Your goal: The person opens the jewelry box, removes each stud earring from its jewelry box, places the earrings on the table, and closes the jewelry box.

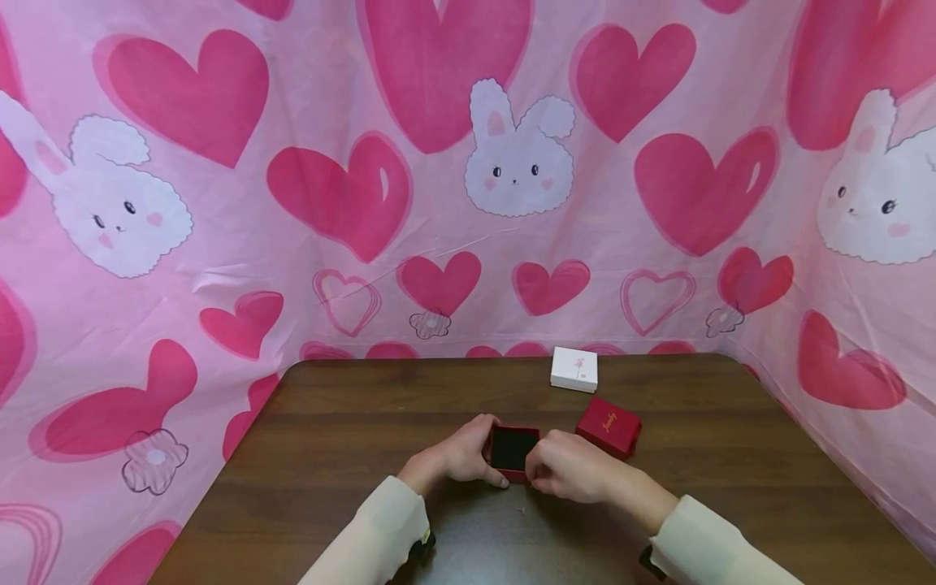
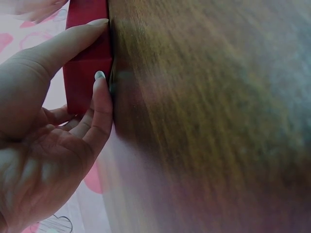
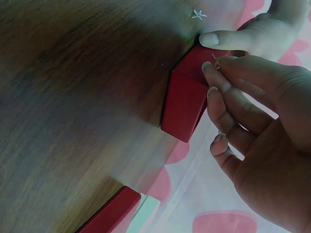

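Note:
An open red jewelry box (image 1: 514,478) with a black insert sits on the table in front of me. My left hand (image 1: 468,451) grips its left side, thumb along the near wall and fingers round the side, as the left wrist view shows. At the box's right side, my right hand (image 1: 574,467) pinches a small silvery earring (image 3: 216,61) between thumb and forefinger; only its thin, pin-like part shows. A small silvery starfish-shaped earring (image 3: 198,15) lies on the table, nearer to me than the box.
To the right of the open box lies a red box lid (image 1: 610,426) with gold lettering. Farther back is a white box (image 1: 574,369) with a pink flamingo print. The brown wooden table (image 1: 351,422) ends at a pink curtain with hearts and rabbits.

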Tool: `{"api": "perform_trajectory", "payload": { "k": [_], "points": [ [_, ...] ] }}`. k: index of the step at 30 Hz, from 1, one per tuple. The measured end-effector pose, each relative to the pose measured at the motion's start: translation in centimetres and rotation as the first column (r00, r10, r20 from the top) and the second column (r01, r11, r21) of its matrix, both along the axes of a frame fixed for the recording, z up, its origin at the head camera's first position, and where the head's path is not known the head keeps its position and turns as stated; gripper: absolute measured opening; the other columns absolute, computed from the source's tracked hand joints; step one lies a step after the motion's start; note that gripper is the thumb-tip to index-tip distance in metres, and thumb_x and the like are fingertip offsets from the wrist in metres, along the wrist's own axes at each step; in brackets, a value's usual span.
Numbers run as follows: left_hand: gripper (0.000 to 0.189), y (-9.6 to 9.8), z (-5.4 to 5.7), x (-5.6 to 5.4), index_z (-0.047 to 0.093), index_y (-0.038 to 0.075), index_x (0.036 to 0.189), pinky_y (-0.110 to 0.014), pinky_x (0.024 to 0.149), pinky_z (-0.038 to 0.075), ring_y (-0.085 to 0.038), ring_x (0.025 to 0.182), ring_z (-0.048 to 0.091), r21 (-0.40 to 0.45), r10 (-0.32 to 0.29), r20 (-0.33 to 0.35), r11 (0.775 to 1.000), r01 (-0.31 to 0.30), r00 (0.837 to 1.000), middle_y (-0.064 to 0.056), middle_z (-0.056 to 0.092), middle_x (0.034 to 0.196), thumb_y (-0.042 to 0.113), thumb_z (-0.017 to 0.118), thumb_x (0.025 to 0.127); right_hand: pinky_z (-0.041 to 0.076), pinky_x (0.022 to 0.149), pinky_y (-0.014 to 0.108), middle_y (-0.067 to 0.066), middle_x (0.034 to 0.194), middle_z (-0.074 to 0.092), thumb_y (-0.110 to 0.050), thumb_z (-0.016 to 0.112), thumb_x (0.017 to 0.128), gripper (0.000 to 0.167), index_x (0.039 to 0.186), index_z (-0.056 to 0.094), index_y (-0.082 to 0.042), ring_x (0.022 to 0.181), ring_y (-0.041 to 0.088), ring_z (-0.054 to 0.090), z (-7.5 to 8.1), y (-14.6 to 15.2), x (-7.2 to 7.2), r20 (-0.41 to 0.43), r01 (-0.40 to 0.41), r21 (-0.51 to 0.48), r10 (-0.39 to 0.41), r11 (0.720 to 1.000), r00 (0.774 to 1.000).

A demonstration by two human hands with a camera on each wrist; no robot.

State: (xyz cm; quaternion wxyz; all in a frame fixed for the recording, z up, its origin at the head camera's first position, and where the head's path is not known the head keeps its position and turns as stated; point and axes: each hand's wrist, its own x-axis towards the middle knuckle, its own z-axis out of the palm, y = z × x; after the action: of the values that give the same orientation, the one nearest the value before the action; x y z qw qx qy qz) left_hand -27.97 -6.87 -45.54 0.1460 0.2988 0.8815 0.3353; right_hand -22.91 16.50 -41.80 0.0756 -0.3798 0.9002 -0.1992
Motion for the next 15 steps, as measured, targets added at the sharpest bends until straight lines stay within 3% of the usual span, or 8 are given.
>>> {"api": "perform_trajectory", "payload": {
  "k": [10,15],
  "points": [
    [0.073,0.01,-0.28,-0.18,0.049,0.009,0.128,-0.027,0.083,0.048,-0.013,0.095,0.051,-0.012,0.005,-0.004,1.0,-0.005,1.0,0.0,0.051,0.11,0.025,0.095,0.073,0.051,0.066,0.023,-0.017,0.074,0.063,-0.015,0.081,0.087,0.005,0.086,0.078,-0.018,0.066,0.003,0.051,-0.1,-0.17,0.47,-0.086,-0.021,0.034,0.023,0.999,0.996],
    [0.073,0.03,-0.19,-0.14,0.049,0.009,0.127,-0.026,0.083,0.048,-0.013,0.094,0.052,-0.012,0.003,-0.011,1.0,-0.003,1.0,0.0,0.051,0.11,0.024,0.095,0.072,0.05,0.065,0.023,-0.018,0.075,0.064,-0.017,0.081,0.086,0.004,0.087,0.079,-0.02,0.065,0.002,0.052,-0.34,-0.22,0.66,-0.062,-0.016,0.051,0.019,0.999,0.998]
  ]
}}
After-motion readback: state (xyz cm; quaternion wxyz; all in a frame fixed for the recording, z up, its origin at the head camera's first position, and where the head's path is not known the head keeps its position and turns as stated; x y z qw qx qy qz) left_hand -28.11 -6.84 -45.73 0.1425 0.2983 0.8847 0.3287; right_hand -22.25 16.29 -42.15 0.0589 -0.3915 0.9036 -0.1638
